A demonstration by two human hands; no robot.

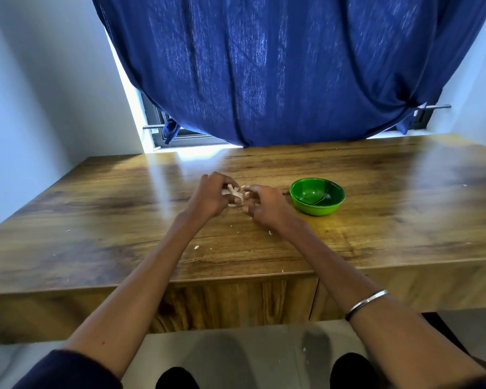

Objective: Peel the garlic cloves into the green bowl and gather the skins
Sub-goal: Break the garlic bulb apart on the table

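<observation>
A pale garlic bulb (232, 192) with papery skin sits between my two hands at the middle of the wooden table (96, 214). My left hand (212, 193) curls around its left side and holds it. My right hand (264, 203) touches the bulb's right side, thumb and fingertips pinching at a clove or a bit of skin. The hands hide most of the garlic. The green bowl (317, 196) stands just right of my right hand; it looks empty inside.
Small white skin flakes (196, 247) lie scattered on the table nearer to me. A blue curtain (278, 66) hangs over the window behind the table's far edge. Walls close in on the left and right.
</observation>
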